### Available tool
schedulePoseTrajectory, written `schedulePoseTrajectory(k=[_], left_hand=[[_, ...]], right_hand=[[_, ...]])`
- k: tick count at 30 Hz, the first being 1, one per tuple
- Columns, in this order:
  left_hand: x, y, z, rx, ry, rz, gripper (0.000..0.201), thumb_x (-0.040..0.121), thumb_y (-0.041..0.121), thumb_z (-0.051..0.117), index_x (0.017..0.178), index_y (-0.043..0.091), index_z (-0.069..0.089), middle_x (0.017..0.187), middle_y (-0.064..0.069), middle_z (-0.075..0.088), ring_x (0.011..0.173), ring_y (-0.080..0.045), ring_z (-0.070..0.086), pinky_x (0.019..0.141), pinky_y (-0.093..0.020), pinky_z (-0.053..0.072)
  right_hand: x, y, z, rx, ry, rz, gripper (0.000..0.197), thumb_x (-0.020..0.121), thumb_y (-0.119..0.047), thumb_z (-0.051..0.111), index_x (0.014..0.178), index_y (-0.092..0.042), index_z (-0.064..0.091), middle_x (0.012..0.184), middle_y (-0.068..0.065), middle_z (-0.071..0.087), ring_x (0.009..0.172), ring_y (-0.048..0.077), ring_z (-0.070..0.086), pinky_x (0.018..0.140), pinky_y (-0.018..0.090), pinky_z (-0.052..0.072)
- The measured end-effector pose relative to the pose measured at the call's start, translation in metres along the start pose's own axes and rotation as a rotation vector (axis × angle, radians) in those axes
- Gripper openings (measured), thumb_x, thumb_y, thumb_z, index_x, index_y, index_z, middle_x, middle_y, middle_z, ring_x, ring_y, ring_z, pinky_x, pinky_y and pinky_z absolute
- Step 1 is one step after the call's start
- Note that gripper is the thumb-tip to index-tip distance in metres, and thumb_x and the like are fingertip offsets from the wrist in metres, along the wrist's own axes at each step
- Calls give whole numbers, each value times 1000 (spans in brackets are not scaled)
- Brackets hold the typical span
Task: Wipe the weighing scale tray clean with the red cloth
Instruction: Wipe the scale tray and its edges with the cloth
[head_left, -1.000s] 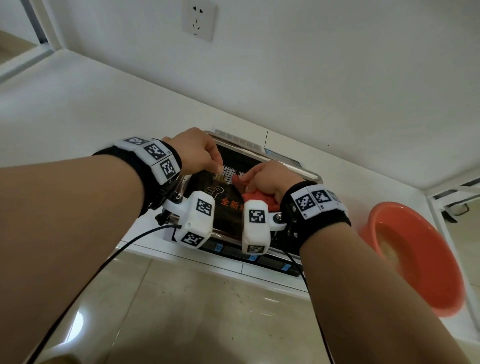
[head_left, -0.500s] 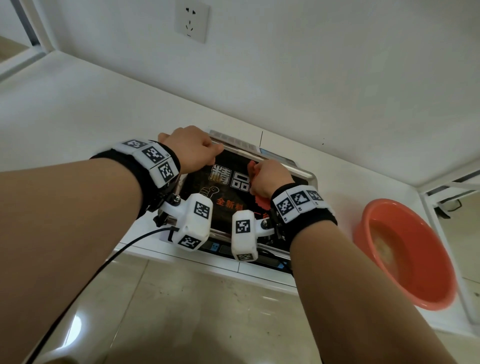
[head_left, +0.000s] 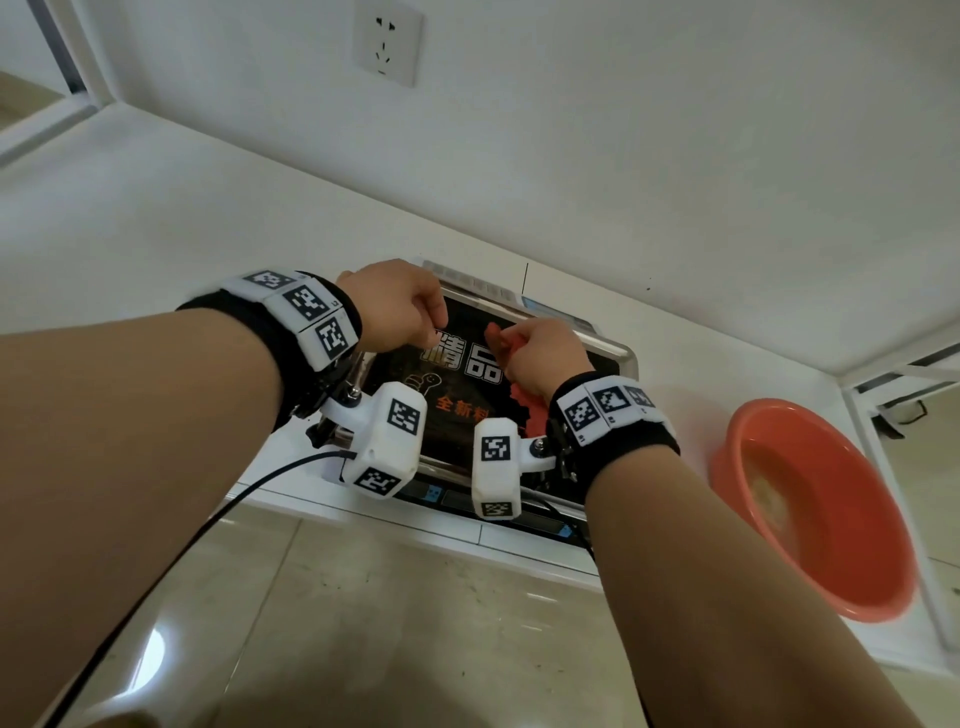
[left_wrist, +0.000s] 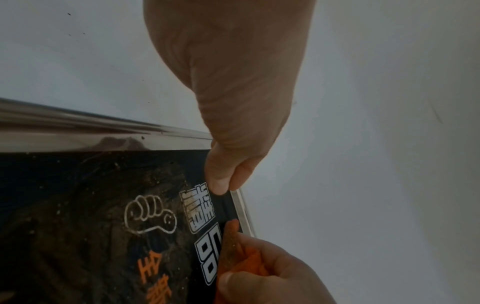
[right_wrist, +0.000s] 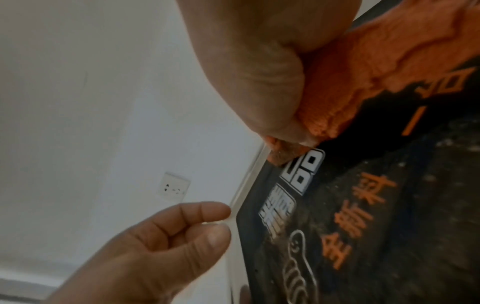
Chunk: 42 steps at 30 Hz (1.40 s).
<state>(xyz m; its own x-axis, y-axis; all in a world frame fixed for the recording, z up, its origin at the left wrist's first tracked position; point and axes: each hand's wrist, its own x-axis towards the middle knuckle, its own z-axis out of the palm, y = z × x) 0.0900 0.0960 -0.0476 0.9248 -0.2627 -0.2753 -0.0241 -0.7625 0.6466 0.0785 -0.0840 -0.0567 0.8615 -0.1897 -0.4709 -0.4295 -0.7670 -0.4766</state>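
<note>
Nearest, at six o'clock of the head view: glossy beige floor tile (head_left: 363, 623), crossed by a black cable (head_left: 171, 561) running up to the left wrist. Two bare forearms reaching forward, each banded with black straps and white marker blocks. Beyond them, on a white ledge (head_left: 156, 234), the weighing scale tray (head_left: 621, 349): steel rim, dark printed sheet with white and orange characters and a thumbs-up drawing, surface dusted with pale grit. Right hand (head_left: 540, 353) at centre, clenched round the red cloth (head_left: 530, 415), thumb and fingers bunching it, with one corner pressed on the tray near the far rim and a loose fold trailing back toward the wrist. Left hand (head_left: 395, 312) at ten o'clock of the tray, thumb and forefinger pinching its far rim. At three o'clock, well apart from the scale, an orange basin (head_left: 810, 509). Farthest, at twelve o'clock, a white wall with a socket (head_left: 387, 41).
</note>
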Motion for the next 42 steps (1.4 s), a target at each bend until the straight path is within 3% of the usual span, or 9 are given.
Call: schedulePoseTrajectory(k=[6,11,14,17,22,26,33,38,42], left_hand=[[-2,-4,-7,-120,12,6,17,83,25,66,99,31,71,85,14,73,97,-6,64,99,-32,44],[-9,-10,-25,-221,94,-14,25,97,22,47,109,19,69,98,5,74,53,0,52,54,-19,37],[-11,-20,-31,-226,116,-51,27,97,19,46,109,17,69,102,3,74,76,-3,58,68,-19,39],[-11,-28,-32,-239,117,-76,25,95,16,49,107,16,71,101,2,72,67,3,51,63,-17,38],[-14,-32,-37,-256,68,-90,20,93,20,55,101,19,74,91,6,72,94,-9,60,77,-22,42],[-20,-35,-38,-265,-12,-101,20,88,12,61,99,21,74,92,6,74,101,-7,58,76,-20,42],[-23,-43,-40,-301,-45,-142,24,85,9,64,102,24,73,106,3,71,115,-12,58,104,-29,38],[-24,-45,-42,-315,-55,-139,25,84,5,62,96,24,75,99,4,73,110,-10,60,101,-28,40],[-23,-45,-44,-295,-82,-133,35,86,-2,53,99,22,74,93,6,75,95,-5,60,74,-18,41]], right_hand=[[-13,-13,-2,11,-167,11,23,98,-14,56,116,-21,67,103,5,73,74,21,62,54,28,52],[-4,-9,-6,12,-65,-25,39,92,3,53,113,-24,70,81,-1,78,65,22,65,64,35,61],[-2,-16,4,-101,-38,-47,37,85,7,59,106,-21,72,99,12,76,79,27,72,80,47,62],[-6,-26,14,-130,-95,-73,38,88,-3,67,121,-21,65,103,8,74,91,29,74,85,47,61],[-8,-31,10,-101,-167,-134,29,87,-3,68,101,-29,70,89,-3,72,76,15,70,59,27,58],[2,-31,9,38,-63,-111,32,84,5,63,77,-24,74,88,2,78,73,22,72,76,38,60],[-4,-35,21,16,-154,-156,23,94,-10,57,90,-28,71,72,-6,69,56,13,57,51,25,48],[-8,-38,6,-14,-238,-174,29,86,5,65,100,-20,71,55,-20,67,49,-3,63,39,9,44],[0,-38,14,129,-177,-104,33,90,8,55,92,-19,75,66,-8,73,55,15,61,59,30,49]])
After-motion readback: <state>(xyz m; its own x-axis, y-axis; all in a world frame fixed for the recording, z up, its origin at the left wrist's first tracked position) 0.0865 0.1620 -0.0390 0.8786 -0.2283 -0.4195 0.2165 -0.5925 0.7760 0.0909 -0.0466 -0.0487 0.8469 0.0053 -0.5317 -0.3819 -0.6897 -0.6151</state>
